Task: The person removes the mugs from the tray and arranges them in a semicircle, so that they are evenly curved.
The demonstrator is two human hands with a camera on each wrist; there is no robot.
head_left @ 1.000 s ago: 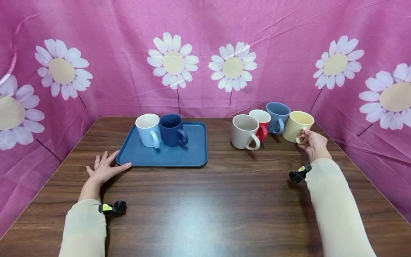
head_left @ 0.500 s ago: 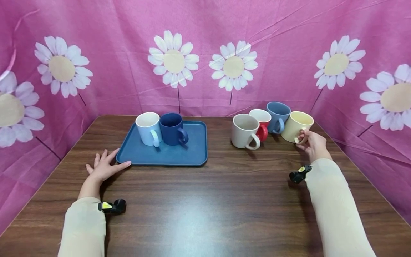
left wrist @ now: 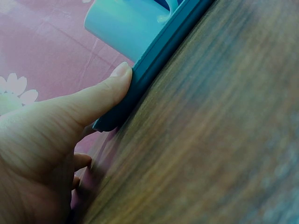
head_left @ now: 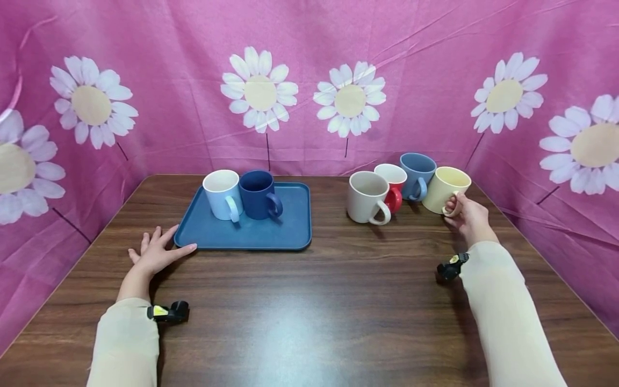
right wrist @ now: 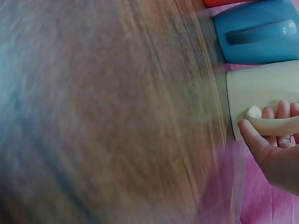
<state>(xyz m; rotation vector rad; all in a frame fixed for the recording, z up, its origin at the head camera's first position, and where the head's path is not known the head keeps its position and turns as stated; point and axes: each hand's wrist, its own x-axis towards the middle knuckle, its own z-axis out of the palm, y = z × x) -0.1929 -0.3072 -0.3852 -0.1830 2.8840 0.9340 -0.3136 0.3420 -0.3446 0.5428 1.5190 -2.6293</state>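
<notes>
At the table's right side my right hand [head_left: 469, 217] grips the handle of a pale yellow mug [head_left: 440, 192], its fingers curled through the handle and the thumb near its lower end in the right wrist view. The mug stands upright beside a blue mug [head_left: 417, 173]. My left hand [head_left: 153, 257] lies spread at the near left corner of a dark blue tray [head_left: 296, 232]. Its thumb [left wrist: 110, 91] presses against the tray rim in the left wrist view. On the tray stand a light blue mug [head_left: 220, 201] and a navy mug [head_left: 252, 201].
Left of the blue mug stand a red mug [head_left: 394, 196] with a white inside and a beige mug [head_left: 359, 203], close together. The wooden table [head_left: 309, 301] ends at a pink flowered cloth [head_left: 309, 97] behind and along both sides.
My right fingers have closed further round the yellow mug's handle, and the mug sits almost in the same spot. The left hand and tray have not moved.
</notes>
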